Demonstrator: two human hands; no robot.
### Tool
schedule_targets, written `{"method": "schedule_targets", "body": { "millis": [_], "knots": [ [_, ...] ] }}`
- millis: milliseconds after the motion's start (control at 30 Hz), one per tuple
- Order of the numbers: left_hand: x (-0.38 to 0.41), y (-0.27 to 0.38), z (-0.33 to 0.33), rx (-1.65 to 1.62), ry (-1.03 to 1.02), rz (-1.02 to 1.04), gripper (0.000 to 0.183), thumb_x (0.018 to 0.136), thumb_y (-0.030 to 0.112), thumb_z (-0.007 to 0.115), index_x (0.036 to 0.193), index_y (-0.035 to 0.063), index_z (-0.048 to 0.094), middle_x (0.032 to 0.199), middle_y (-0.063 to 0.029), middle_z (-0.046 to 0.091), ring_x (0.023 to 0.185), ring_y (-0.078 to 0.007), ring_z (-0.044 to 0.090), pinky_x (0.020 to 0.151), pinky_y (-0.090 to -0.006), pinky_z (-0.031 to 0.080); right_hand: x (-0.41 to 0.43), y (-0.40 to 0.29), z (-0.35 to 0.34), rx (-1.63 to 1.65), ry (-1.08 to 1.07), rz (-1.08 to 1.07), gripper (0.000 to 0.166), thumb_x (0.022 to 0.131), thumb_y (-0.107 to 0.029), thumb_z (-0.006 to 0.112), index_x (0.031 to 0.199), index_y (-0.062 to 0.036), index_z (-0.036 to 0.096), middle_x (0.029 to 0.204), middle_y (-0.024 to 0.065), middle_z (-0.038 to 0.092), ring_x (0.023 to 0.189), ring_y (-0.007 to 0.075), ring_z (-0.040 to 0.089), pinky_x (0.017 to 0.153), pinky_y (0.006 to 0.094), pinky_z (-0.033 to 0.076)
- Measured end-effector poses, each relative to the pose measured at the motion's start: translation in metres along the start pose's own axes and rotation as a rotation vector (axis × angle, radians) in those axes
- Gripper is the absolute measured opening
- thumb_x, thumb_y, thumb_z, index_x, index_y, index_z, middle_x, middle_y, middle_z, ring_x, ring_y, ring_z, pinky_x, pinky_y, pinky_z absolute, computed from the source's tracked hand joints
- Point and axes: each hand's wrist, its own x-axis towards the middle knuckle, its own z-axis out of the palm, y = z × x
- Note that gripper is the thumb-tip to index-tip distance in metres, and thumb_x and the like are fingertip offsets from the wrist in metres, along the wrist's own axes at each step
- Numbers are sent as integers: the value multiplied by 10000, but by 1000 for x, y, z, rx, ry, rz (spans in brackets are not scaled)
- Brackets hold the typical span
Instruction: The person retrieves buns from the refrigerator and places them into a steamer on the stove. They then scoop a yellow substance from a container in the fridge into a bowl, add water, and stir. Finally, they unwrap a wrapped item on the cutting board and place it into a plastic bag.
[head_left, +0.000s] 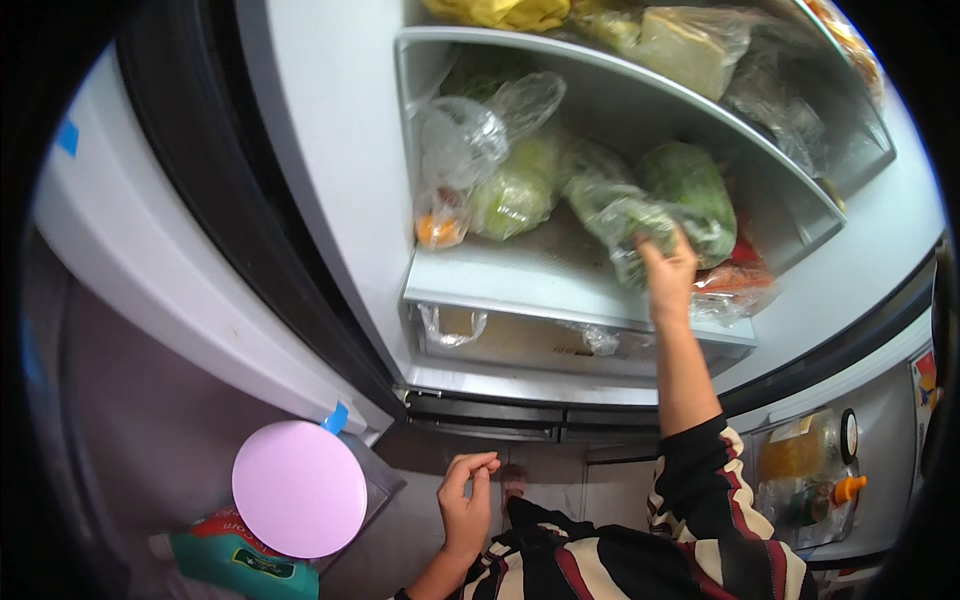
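Note:
Reaching into the open fridge, my right hand (671, 262) grips the near end of a clear plastic bag of green vegetables (611, 206) on the lower glass shelf (517, 277). Just behind and to its right lies a large green melon or gourd (690, 191) in clear wrap. A bagged pale green vegetable (517, 187) and a knotted bag with something orange (440, 227) sit on the shelf's left side. My left hand (469, 491) is in front of the fridge, touching nothing, its fingers curled together.
Below the shelf is a drawer (525, 337) with plastic bags at its edge. The upper shelf (622, 64) holds bagged food. In the left door stand a round pink lid (300, 489) and a green bottle (240, 564); the right door holds a jar (799, 446) and an orange-capped bottle (821, 501).

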Motion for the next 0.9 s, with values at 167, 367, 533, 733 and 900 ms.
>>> {"method": "schedule_targets", "body": {
  "millis": [167,367,533,733,900],
  "knots": [
    [-4,6,4,-6,-4,-5,173,870,-71,448,953,-29,593,881,-69,585,832,-132,587,762,-242,462,-18,0,8,-220,-35,-199,355,769,23,604,1121,22,565,1132,133,603,1046,195,566,920,285,410],
    [-7,8,-1,2,58,-18,159,838,-76,479,920,-35,610,861,-89,600,804,-158,612,735,-256,487,-30,-1,-13,-213,52,-164,392,748,72,531,1135,16,561,1182,127,577,1111,216,534,956,295,387],
    [-8,24,14,0,18,-50,161,864,-63,467,942,-38,606,854,-73,614,818,-131,601,761,-239,473,-31,-5,-10,-378,46,-363,433,683,82,508,1103,-4,570,1143,163,575,1103,306,533,971,343,383],
    [-7,25,20,-7,-23,-37,158,873,-57,470,951,-45,607,859,-74,614,824,-132,603,768,-246,484,-39,-23,-11,-508,-35,-343,558,662,-18,597,1212,-74,514,1243,158,493,1173,332,440,1007,390,321],
    [-9,22,19,-5,-11,-43,161,873,-52,471,956,-44,609,858,-79,623,823,-134,603,768,-247,482,-54,-53,-9,-604,-106,-446,695,643,-116,671,1300,-158,448,1351,151,372,1249,348,330,1045,470,234]
  ]
}}
